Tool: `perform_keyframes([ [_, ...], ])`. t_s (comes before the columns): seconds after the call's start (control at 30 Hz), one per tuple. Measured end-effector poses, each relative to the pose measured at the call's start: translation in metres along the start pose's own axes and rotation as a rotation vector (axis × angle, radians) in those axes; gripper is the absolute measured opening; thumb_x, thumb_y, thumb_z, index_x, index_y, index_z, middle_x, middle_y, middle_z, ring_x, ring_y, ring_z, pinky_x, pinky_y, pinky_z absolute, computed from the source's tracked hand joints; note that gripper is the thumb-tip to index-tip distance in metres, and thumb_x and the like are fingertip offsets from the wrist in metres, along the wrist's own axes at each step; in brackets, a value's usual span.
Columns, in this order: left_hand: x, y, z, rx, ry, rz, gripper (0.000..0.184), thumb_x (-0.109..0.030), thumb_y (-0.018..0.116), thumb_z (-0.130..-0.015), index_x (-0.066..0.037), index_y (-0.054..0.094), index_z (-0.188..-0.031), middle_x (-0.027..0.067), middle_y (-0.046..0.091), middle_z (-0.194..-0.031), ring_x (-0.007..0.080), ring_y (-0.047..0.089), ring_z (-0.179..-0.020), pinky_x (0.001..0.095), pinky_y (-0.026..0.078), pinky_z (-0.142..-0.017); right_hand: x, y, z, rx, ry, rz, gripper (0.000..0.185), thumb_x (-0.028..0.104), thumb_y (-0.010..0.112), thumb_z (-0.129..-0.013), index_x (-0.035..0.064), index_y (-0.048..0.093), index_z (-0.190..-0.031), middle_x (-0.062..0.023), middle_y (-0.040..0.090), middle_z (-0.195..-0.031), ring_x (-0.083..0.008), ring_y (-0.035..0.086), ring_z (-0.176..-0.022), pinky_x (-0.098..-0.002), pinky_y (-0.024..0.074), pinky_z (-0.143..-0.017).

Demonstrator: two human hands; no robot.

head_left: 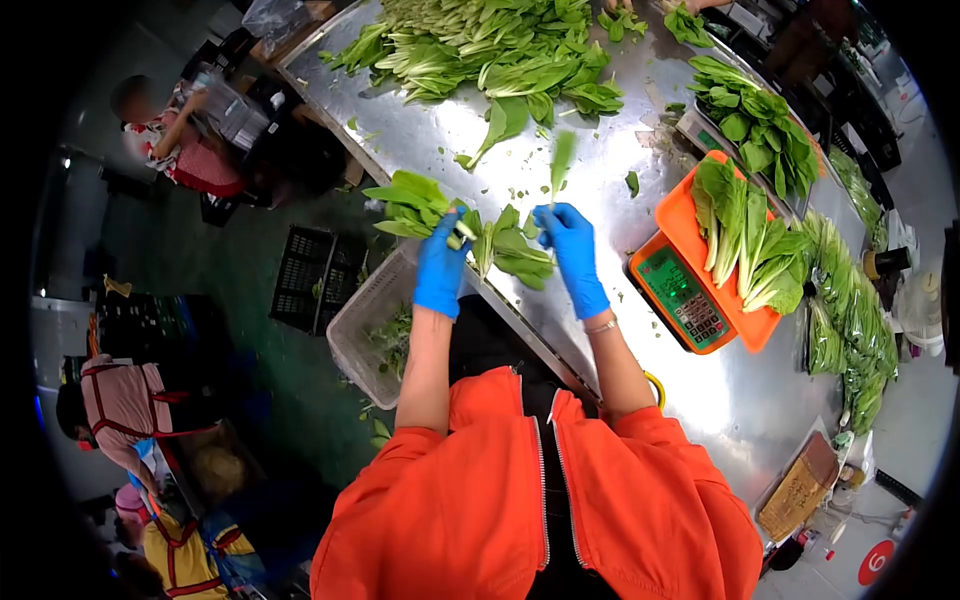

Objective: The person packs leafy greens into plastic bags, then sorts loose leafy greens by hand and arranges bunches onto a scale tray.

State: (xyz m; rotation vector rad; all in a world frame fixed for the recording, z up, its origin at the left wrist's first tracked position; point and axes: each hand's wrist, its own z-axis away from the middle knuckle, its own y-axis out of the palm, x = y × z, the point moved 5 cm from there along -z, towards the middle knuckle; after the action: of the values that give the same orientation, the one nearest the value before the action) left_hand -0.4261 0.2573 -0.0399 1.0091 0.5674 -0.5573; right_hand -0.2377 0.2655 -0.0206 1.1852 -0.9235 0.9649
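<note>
Both of my hands wear blue gloves. My left hand [440, 265] is closed around a bunch of leafy greens [410, 203], with the leaves pointing left and the pale stem ends at my fingers. Over the table, my right hand [570, 245] pinches the stem of a single green leaf [562, 160], which is blurred and points up. Between my hands, a small clump of loose greens [518, 256] lies at the edge of the metal table [450, 150]. A large heap of greens [480, 50] covers the far part of the table.
To the right, an orange scale [690, 300] carries greens [740, 225] on its tray. Beyond it are another pile of greens [755, 125] and bagged greens [850, 320]. A grey bin [345, 340] stands below the table's left edge. Another person's hand [620, 5] appears at the top.
</note>
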Motion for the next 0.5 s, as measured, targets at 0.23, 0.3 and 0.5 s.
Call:
perform_keyframes([
  [0.23, 0.037, -0.036, -0.021, 0.014, -0.026, -0.590, 0.019, -0.012, 0.058, -0.075, 0.001, 0.057, -0.088, 0.0048, 0.057, -0.083, 0.0122, 0.053, -0.071, 0.0213, 0.042, -0.065, -0.028, -0.070, 0.018, -0.156, -0.285, 1.363, 0.032, 0.028, 0.055, -0.075, 0.0016, 0.051, -0.091, -0.0171, 0.048, -0.083, -0.0324, 0.050, -0.076, -0.0401, 0.0432, -0.060],
  [0.3, 0.045, -0.023, -0.014, -0.015, 0.035, -0.439, 0.021, -0.017, 0.057, -0.075, -0.002, 0.058, -0.090, 0.0044, 0.056, -0.083, 0.0135, 0.052, -0.073, 0.0241, 0.042, -0.065, -0.038, -0.050, 0.016, -0.129, -0.216, 1.334, 0.041, 0.030, 0.057, -0.072, 0.0018, 0.046, -0.100, -0.0173, 0.044, -0.088, -0.0322, 0.048, -0.079, -0.0401, 0.0444, -0.061],
  [0.5, 0.047, -0.031, -0.018, -0.010, -0.189, -0.262, 0.023, -0.024, 0.055, -0.077, -0.009, 0.057, -0.094, 0.0063, 0.053, -0.094, 0.0197, 0.050, -0.087, 0.0421, 0.042, -0.068, -0.052, 0.001, 0.006, -0.103, -0.256, 1.309, 0.032, 0.023, 0.055, -0.071, 0.0042, 0.049, -0.097, -0.0145, 0.046, -0.087, -0.0296, 0.052, -0.073, -0.0391, 0.0450, -0.060],
])
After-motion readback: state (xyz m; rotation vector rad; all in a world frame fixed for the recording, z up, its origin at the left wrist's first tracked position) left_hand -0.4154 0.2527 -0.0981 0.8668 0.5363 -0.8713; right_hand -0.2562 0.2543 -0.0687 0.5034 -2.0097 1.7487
